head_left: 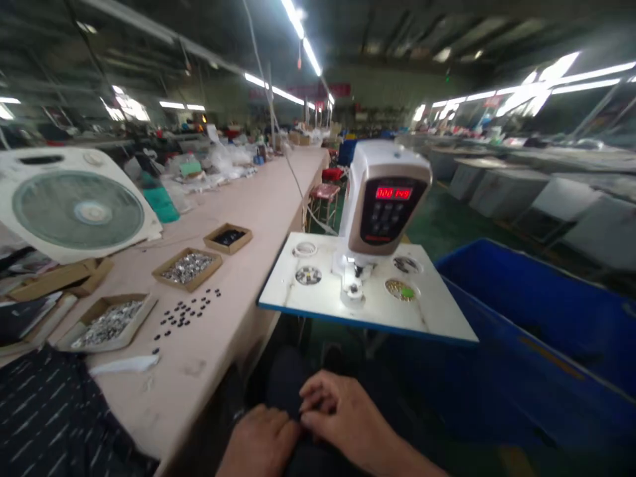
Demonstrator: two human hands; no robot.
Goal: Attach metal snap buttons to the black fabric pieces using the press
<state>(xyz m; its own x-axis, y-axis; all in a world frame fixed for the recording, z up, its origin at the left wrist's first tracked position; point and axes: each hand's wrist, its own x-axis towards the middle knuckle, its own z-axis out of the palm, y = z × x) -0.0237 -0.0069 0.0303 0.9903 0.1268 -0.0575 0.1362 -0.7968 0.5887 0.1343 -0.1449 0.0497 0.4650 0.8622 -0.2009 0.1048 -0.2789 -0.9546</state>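
My left hand is low in the middle, over dark cloth at my lap, its fingers curled closed. Close beside it is my right hand, with bent fingers and the thumb near the left hand. Whatever either hand grips is hidden against the dark cloth. Beyond them stands a white snap-fastening machine with a lit red display. Its white tabletop has round wells holding small metal parts; a green piece shows in the right front well.
On the long table at left are cardboard trays of small metal parts, scattered black snap pieces, a box fan and black patterned cloth. A large blue bin stands at right. Behind is a stool.
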